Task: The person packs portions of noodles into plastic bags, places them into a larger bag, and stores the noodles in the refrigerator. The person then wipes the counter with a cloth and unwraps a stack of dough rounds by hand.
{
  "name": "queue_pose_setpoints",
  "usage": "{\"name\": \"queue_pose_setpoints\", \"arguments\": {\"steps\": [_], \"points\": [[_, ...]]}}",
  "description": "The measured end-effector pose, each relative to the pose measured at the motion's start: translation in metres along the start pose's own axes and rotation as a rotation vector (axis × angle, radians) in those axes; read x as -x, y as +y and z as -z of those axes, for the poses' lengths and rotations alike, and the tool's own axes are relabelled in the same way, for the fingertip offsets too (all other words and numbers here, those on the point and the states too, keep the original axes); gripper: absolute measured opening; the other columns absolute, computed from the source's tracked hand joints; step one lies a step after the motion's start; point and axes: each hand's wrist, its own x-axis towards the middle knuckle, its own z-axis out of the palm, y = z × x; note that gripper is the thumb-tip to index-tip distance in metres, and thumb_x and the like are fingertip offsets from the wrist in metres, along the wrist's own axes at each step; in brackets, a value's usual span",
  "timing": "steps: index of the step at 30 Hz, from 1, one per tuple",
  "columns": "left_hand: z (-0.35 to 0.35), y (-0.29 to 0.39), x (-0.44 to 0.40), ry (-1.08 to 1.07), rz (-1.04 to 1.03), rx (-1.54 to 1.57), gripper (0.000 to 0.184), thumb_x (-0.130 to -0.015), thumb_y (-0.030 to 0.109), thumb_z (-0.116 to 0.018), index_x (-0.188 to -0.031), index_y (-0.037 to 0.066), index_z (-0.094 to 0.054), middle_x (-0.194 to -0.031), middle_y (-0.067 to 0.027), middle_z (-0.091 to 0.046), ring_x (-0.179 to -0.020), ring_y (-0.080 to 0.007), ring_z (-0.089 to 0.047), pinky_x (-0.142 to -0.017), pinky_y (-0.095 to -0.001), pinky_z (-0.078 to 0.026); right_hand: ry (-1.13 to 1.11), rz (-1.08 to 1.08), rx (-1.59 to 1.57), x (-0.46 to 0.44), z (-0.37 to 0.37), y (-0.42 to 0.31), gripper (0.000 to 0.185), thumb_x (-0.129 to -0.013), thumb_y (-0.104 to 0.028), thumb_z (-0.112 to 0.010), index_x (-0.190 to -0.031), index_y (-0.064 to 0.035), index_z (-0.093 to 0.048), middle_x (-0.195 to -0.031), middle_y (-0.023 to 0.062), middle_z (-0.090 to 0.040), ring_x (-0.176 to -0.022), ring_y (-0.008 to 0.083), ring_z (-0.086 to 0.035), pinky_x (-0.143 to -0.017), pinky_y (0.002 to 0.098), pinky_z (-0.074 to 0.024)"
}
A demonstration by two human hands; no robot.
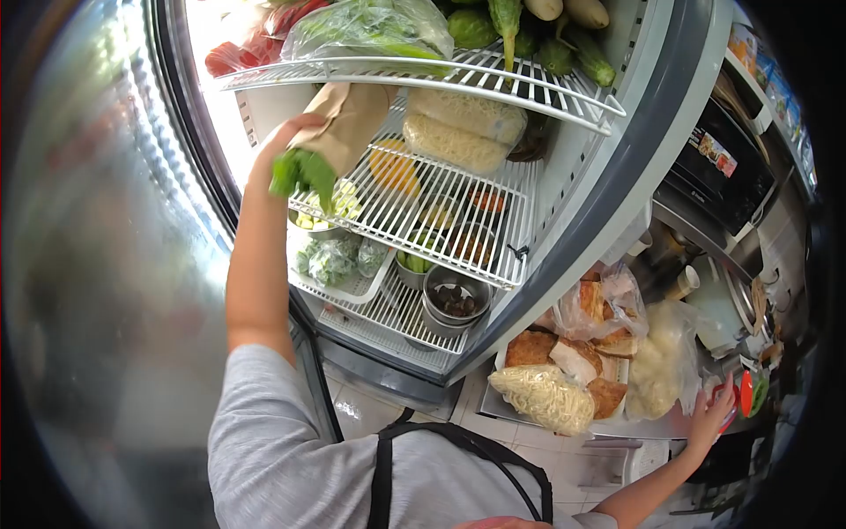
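The paper-wrapped bundle is at 11 o'clock in the view, inside the open fridge, just below the upper wire shelf. Its long axis lies aslant: the green leaves point to 7 o'clock, the brown paper end to 1 o'clock. The left grip is grasping it by the paper. At 3 o'clock from it lie bagged pale strands. Well apart, at 4 o'clock, the right grip is at a red item; whether it is clenched, I cannot tell.
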Motion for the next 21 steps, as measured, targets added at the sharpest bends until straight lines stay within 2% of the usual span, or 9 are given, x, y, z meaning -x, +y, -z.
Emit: {"name": "queue_pose_setpoints", "arguments": {"steps": [2,5,7,8,14,16,18,20,21], "points": [[-0.025,0.017,0.044,0.219,-0.048,0.381,0.025,-0.076,0.004,-0.053,-0.100,0.002,-0.053,-0.095,-0.0116,-0.057,-0.082,-0.0203,-0.058,-0.076,-0.0287,-0.048,-0.051,0.057,-0.188,-0.003,0.013,-0.062,0.061,-0.070,-0.007,-0.053,-0.127,-0.0063,-0.032,-0.123,0.0143,-0.034,-0.094,0.0213,-0.044,-0.079,0.0309,-0.0385],[-0.035,0.023,0.083,0.234,0.331,0.823,0.033,-0.076,0.024,-0.055,-0.099,0.000,-0.055,-0.087,-0.0145,-0.061,-0.075,-0.0236,-0.061,-0.067,-0.0359,-0.052,-0.097,0.244,-0.357,0.001,0.021,-0.124,0.057,-0.069,-0.009,-0.054,-0.123,-0.0048,-0.037,-0.119,0.0130,-0.038,-0.086,0.0171,-0.046,-0.073,0.0283,-0.0398],[-0.067,0.039,0.112,0.393,0.486,0.958,0.031,-0.074,0.020,-0.055,-0.097,0.000,-0.056,-0.084,-0.0140,-0.062,-0.069,-0.0234,-0.061,-0.061,-0.0350,-0.053,-0.123,0.382,-0.372,0.003,0.022,-0.156,0.055,-0.069,-0.010,-0.055,-0.121,-0.0039,-0.040,-0.117,0.0129,-0.041,-0.084,0.0175,-0.047,-0.073,0.0277,-0.0401],[-0.041,0.003,0.114,0.006,0.678,0.967,0.030,-0.073,0.018,-0.053,-0.097,0.000,-0.056,-0.081,-0.0145,-0.062,-0.067,-0.0229,-0.061,-0.058,-0.0336,-0.052,-0.154,0.449,-0.426,0.004,0.020,-0.171,0.054,-0.069,-0.011,-0.056,-0.120,-0.0035,-0.041,-0.116,0.0131,-0.041,-0.084,0.0182,-0.047,-0.073,0.0281,-0.0403],[-0.091,-0.012,0.134,-0.140,0.696,0.661,0.043,-0.075,0.016,-0.052,-0.113,0.001,-0.042,-0.098,-0.0131,-0.055,-0.081,-0.0223,-0.057,-0.072,-0.0331,-0.047,-0.563,0.700,-0.833,0.016,0.004,-0.252,0.061,-0.066,-0.017,-0.064,-0.120,-0.0023,-0.040,-0.117,0.0154,-0.042,-0.099,0.0231,-0.049,-0.081,0.0327,-0.0408],[-0.104,-0.010,0.121,-0.277,0.635,0.316,0.048,-0.075,0.016,-0.052,-0.119,0.002,-0.037,-0.104,-0.0127,-0.053,-0.085,-0.0221,-0.056,-0.076,-0.0329,-0.045,-0.918,0.477,-1.292,0.030,-0.021,-0.282,0.076,-0.067,-0.016,-0.066,-0.129,-0.0033,-0.025,-0.124,0.0171,-0.034,-0.106,0.0260,-0.046,-0.086,0.0349,-0.0381],[-0.128,-0.003,0.111,-0.362,0.541,0.163,0.054,-0.076,0.015,-0.051,-0.125,0.002,-0.033,-0.109,-0.0122,-0.051,-0.090,-0.0219,-0.055,-0.081,-0.0327,-0.044,-1.079,0.371,-1.203,0.040,-0.027,-0.321,0.093,-0.067,-0.015,-0.066,-0.134,-0.0045,-0.002,-0.129,0.0178,-0.025,-0.109,0.0282,-0.042,-0.090,0.0373,-0.0349],[-0.165,0.039,0.110,-0.273,0.465,0.690,0.069,-0.071,0.008,-0.055,-0.131,0.004,-0.020,-0.110,-0.0111,-0.049,-0.094,-0.0149,-0.052,-0.079,-0.0280,-0.044,-0.874,0.435,-1.301,0.051,-0.066,-0.341,0.102,-0.067,-0.015,-0.066,-0.132,-0.0052,0.012,-0.130,0.0179,-0.021,-0.112,0.0289,-0.039,-0.093,0.0383,-0.0327],[-0.170,0.051,0.104,-0.283,0.483,0.656,0.069,-0.073,0.010,-0.054,-0.132,0.004,-0.019,-0.115,-0.0110,-0.045,-0.099,-0.0159,-0.048,-0.084,-0.0285,-0.040,-0.804,0.411,-1.374,0.048,-0.074,-0.347,0.101,-0.067,-0.013,-0.065,-0.132,-0.0053,0.012,-0.129,0.0179,-0.022,-0.112,0.0284,-0.038,-0.092,0.0376,-0.0333]]}}
